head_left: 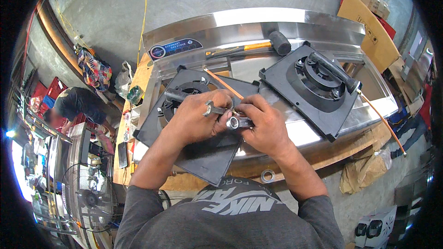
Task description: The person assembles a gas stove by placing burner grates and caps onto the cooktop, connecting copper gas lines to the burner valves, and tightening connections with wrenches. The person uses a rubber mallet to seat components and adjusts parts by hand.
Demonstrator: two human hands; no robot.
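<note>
Fingers of the left hand [196, 115] curl around a silver forked wrench [212, 109], its open end poking out; those of the right hand [266, 122] grip a shiny ring-ended wrench [233, 123]. Both sit above a matt black burner plate [203, 159], where a slim copper-coloured tube [221, 82] meets the fingers.

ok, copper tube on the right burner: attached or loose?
Copper tube looks attached: upper end meets the black burner pipe; lower end sticks out past the stove. Cannot tell how tight.

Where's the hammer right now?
In the head view, the hammer lies upper middle on the metal stove, close beside the right burner.
</note>
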